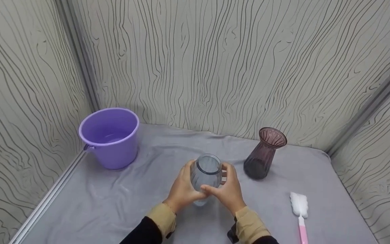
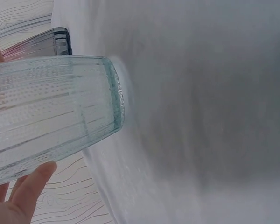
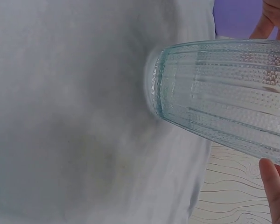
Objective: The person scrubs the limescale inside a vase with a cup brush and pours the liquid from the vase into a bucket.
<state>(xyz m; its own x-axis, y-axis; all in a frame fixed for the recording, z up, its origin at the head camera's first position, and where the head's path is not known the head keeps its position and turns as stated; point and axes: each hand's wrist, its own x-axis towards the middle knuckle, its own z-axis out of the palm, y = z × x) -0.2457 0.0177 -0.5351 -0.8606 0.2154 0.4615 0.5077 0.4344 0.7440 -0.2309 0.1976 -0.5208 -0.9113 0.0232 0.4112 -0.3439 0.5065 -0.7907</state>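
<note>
A pale blue ribbed glass vase [image 1: 207, 179] stands upright at the middle front, its mouth facing up. My left hand [image 1: 183, 190] grips it from the left and my right hand [image 1: 229, 192] from the right, the thumbs meeting at the near side. Both wrist views show the dotted, ribbed glass wall [image 2: 46, 105] and the base close to the cloth. Whether the base touches the cloth I cannot tell. To the right of my hands, a purple glass vase [image 1: 262, 157] with a flared rim stands apart. A bottle brush [image 1: 299, 205] with a white head and pink handle lies at the right front.
A purple bucket [image 1: 117, 154] stands at the back left, close to the wall. Wrinkled grey cloth [image 1: 157, 145] covers the table. Walls [image 1: 188, 67] with a wood-line pattern enclose the back and both sides. A metal rail [image 1: 51, 195] runs along the left edge.
</note>
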